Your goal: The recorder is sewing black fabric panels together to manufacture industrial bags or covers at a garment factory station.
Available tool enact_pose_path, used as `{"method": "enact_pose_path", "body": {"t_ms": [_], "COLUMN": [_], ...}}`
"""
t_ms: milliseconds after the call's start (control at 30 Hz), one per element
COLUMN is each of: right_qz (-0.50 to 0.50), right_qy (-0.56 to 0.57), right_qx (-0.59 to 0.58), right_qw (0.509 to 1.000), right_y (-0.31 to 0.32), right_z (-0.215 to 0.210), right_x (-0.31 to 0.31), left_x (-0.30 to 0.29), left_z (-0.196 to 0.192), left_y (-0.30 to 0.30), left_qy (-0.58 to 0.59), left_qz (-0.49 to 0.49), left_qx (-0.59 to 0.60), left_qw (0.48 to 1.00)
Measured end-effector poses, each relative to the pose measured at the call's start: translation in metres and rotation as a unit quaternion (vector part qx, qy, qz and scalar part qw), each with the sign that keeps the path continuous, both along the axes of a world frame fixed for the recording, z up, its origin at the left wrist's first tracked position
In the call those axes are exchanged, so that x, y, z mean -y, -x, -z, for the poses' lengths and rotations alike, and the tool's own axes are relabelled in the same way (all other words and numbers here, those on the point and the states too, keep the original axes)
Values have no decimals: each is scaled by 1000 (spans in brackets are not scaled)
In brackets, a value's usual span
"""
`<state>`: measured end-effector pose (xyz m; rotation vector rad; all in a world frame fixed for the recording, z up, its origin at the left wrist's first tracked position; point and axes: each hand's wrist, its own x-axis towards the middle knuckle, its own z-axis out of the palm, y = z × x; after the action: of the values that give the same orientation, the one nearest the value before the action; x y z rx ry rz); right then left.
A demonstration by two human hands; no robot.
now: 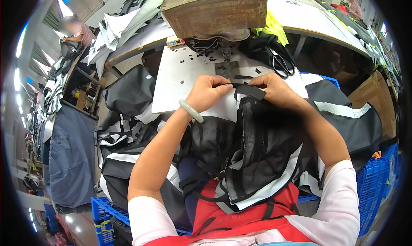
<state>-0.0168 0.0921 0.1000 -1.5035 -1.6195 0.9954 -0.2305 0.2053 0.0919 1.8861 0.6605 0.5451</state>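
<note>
At the front of the white sewing table (171, 87), my left hand (209, 92) pinches one end of a black strap (249, 91). My right hand (278, 90) grips the same strap a little to the right, its fingers closed. From the strap, a black bag piece (262, 134) with mesh and pale grey-white bands hangs down over my lap. Just beyond my hands is the metal needle plate (227, 69) of a sewing machine (214, 14), whose large brownish head fills the top middle. The fingertips partly hide where the strap is held.
Black-handled scissors (281, 65) lie on the table's right, beside yellow fabric (274, 27). Small black scraps (201, 56) are scattered left of the needle. Black and grey bag pieces (128, 91) pile up on both sides. A blue crate (373, 181) stands at right. Other people sit farther off.
</note>
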Motion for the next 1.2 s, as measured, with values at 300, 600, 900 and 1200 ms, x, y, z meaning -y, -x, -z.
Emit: {"method": "enact_pose_path", "body": {"t_ms": [300,600,900,1200], "right_qz": [23,11,9,69], "right_qy": [-59,-60,-41,6], "right_qx": [61,48,38,-5], "right_qw": [996,997,998,998], "right_y": [-2,5,2,-14], "right_z": [-16,-12,-10,1], "right_x": [-10,-7,-21,-56], "left_x": [38,67,-5,-36], "left_z": [-7,28,6,8], "left_y": [11,69,6,-19], "left_qy": [-332,-214,-20,-33], "left_qz": [19,108,8,-66], "left_qx": [69,-10,9,-7], "left_qw": [940,971,1000,997]}}
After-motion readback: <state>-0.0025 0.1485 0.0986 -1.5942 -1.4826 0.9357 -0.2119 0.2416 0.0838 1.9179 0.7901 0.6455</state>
